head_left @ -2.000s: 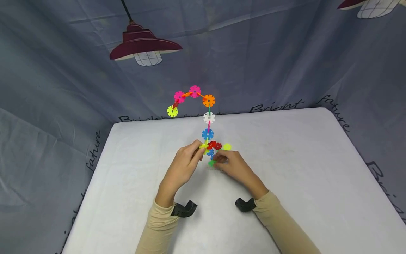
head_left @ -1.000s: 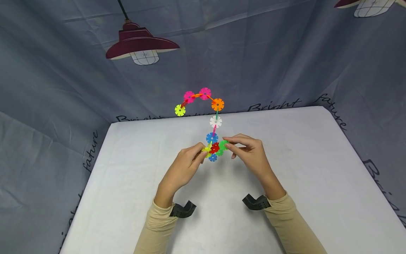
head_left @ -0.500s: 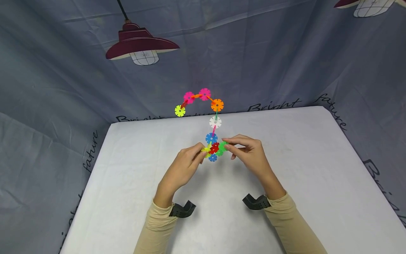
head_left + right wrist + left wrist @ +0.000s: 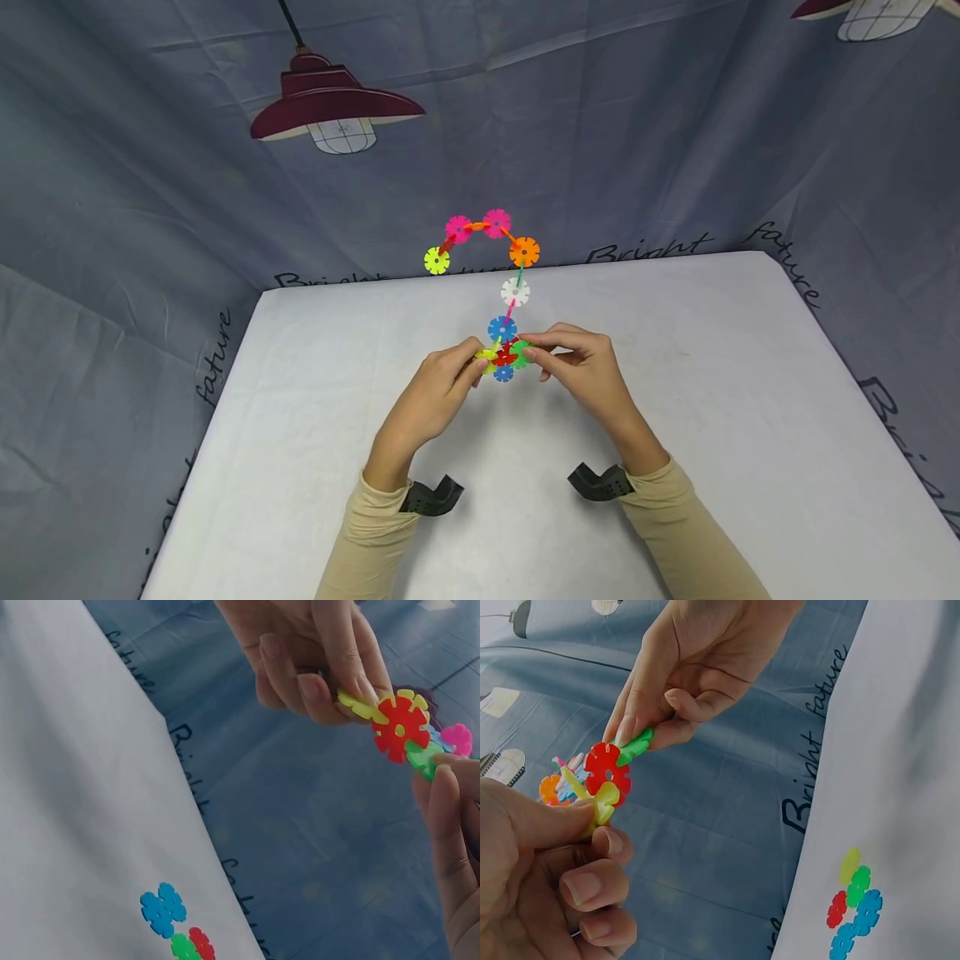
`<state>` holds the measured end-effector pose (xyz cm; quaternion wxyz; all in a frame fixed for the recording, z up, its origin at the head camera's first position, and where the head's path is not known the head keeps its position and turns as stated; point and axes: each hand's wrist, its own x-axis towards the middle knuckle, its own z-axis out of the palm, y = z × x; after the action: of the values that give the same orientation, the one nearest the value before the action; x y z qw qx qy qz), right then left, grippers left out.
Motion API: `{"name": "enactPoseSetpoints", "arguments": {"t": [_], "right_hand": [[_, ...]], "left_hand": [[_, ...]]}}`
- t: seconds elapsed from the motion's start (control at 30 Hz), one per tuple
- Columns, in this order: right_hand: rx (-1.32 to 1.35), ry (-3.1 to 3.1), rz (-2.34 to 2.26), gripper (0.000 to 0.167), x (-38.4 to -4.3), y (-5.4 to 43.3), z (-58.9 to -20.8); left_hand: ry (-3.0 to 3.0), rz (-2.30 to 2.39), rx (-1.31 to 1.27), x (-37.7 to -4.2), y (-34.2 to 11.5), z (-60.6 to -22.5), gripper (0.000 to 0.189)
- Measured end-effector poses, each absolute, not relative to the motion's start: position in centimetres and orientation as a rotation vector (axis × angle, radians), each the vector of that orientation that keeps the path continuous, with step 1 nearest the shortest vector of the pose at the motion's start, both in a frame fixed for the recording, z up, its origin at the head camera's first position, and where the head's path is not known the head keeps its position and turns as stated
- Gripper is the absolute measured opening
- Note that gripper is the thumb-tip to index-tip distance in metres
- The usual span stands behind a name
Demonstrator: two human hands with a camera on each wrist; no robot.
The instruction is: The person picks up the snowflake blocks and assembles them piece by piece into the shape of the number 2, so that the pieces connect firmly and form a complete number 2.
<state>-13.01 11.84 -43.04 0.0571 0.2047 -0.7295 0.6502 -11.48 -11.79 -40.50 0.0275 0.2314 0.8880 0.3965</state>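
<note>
My left hand (image 4: pixel 435 387) pinches the yellow snowflake discs (image 4: pixel 606 801) at the lower end of a chain of slotted snowflake discs. A red disc (image 4: pixel 400 729) is joined to the yellow ones. From the right, my right hand (image 4: pixel 577 362) pinches a green disc (image 4: pixel 424 756) between thumb and fingertips, its edge right at the rim of the red disc. Above the hands the chain rises through a blue disc (image 4: pixel 502 329), a white disc (image 4: pixel 515 292) and an orange disc (image 4: pixel 524 252). It then curves left past pink discs (image 4: pixel 496 223) to a yellow end disc (image 4: pixel 437 261).
Several loose discs lie on the white table (image 4: pixel 337 358) beneath the hands, among them blue discs (image 4: pixel 868 912), a green disc (image 4: pixel 859 886), a red disc (image 4: pixel 837 909) and a yellow disc (image 4: pixel 850 865). Behind the table hangs a grey-blue curtain (image 4: pixel 600 150) with printed lamps.
My right hand has come up from the loose discs with a green disc and then moved left against the red one. The chain's upper part has shifted right; my left hand keeps its hold.
</note>
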Motion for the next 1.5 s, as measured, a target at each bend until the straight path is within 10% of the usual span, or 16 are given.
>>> {"name": "enactPoseSetpoints", "arguments": {"t": [1.07,1.5], "right_hand": [[0.714,-3.171,1.172,0.047,-15.2,10.2,-50.8],[0.692,-3.118,1.242,0.028,-15.2,10.4,-50.8]], "left_hand": [[2.783,1.268,0.67,-11.8,-13.2,-40.2,0.018],[2.788,1.262,0.648,-11.7,-13.1,-40.2,0.018]]}}
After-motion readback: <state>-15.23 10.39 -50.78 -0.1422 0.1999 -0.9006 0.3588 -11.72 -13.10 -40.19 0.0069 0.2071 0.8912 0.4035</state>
